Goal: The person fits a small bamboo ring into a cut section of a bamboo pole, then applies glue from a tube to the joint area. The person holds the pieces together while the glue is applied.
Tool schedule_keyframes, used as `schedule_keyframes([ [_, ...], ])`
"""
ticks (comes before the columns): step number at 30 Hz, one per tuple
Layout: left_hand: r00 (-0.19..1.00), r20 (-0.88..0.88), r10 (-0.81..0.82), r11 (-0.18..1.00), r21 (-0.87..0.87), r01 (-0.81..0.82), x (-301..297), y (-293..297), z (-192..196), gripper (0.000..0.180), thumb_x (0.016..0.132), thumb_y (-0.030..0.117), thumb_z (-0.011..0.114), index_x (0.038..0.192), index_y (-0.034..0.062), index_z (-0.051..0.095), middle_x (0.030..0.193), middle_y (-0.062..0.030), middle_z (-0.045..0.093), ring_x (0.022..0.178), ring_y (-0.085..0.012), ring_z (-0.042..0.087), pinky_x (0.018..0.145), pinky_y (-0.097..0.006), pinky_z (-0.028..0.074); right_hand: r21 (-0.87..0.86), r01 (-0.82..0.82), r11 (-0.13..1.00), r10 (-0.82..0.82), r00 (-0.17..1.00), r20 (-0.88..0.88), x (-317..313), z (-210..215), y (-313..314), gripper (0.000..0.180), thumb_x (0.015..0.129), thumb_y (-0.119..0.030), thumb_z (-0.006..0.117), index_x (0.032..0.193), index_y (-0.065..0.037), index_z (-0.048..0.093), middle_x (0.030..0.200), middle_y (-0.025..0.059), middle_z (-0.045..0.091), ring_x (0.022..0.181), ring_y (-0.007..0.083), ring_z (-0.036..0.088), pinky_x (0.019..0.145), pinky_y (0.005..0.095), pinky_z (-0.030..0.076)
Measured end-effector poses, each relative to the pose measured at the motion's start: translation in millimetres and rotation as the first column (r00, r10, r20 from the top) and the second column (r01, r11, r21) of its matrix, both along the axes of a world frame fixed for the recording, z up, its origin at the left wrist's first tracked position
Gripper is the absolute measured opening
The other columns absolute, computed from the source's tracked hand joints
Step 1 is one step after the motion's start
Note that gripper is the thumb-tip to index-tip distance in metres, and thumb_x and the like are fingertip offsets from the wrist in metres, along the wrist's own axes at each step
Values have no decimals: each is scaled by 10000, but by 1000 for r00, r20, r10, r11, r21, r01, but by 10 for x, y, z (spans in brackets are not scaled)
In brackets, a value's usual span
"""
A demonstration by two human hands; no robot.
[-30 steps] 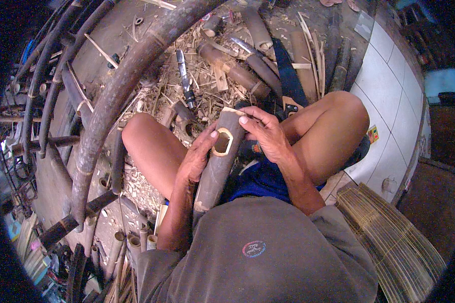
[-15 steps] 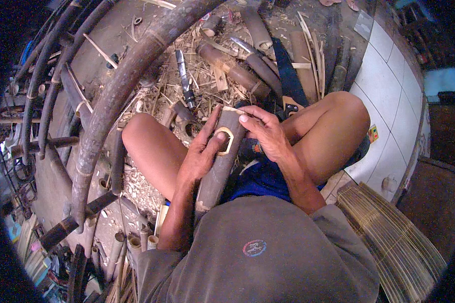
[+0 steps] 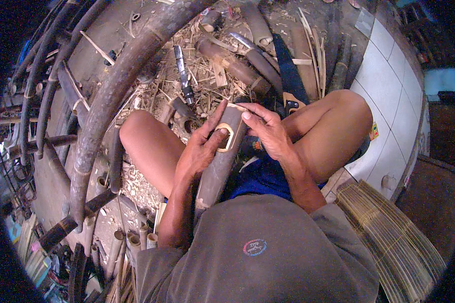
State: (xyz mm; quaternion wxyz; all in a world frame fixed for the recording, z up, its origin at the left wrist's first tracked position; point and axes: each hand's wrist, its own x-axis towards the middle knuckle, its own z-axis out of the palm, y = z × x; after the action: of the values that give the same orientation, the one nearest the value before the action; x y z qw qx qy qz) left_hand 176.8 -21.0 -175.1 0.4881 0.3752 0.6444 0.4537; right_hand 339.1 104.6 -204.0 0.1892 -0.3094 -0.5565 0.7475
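Between my bent knees a dark bamboo tube (image 3: 216,174) slants up from my belly, with a pale-edged hole cut through its wall near the far end. Around its left side my left hand (image 3: 199,146) is closed, the thumb resting at the hole and the fingers along the tube. My right hand (image 3: 270,131) grips the far end from the right, its thumb on top by the rim. The undersides of the fingers are hidden behind the tube. Beyond it on the floor lie a knife (image 3: 183,73) with a dark handle and a handsaw (image 3: 288,76).
A long, thick bamboo pole (image 3: 114,91) arches across the left. Bamboo pieces (image 3: 232,65) and shavings litter the floor ahead. More short bamboo tubes (image 3: 117,247) stand at the lower left. White tiles (image 3: 384,106) and a slatted bamboo mat (image 3: 389,232) are on the right.
The bamboo tube has shifted very slightly, with its far end a little higher and to the right. Both hands keep their hold on it.
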Motion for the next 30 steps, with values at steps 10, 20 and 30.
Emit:
schedule_keyframes([
  [10, 999, 5, 44, 999, 12, -44, 18, 9, -64, 621, 979, 155, 570, 1567, 133, 371, 1522, -94, 487, 1344, -216, 474, 1128, -353, 367, 21, -9, 1000, 8, 998, 57, -3, 15, 9, 443, 1014, -365, 606, 1343, -69, 607, 1239, 77, 641, 1128, 187, 604, 908, 370, 544],
  [20, 999, -3, 35, 999, 36, -34, 6, 19, -117, 593, 990, 149, 575, 1555, 144, 393, 1521, -130, 492, 1396, -231, 452, 1159, -355, 330, -117, 12, 993, -4, 997, 72, 14, -11, 10, 408, 1018, -324, 598, 1324, -55, 617, 1220, 72, 646, 1127, 180, 606, 919, 366, 545],
  [30, 1000, 2, 26, 994, 104, -26, -26, 14, -149, 562, 1025, 272, 473, 1556, 110, 388, 1515, -131, 492, 1371, -227, 464, 1150, -347, 331, -122, 28, 992, -14, 993, 116, 3, -30, 9, 433, 994, -370, 622, 1323, -88, 628, 1214, 52, 652, 1113, 167, 594, 893, 367, 523],
])
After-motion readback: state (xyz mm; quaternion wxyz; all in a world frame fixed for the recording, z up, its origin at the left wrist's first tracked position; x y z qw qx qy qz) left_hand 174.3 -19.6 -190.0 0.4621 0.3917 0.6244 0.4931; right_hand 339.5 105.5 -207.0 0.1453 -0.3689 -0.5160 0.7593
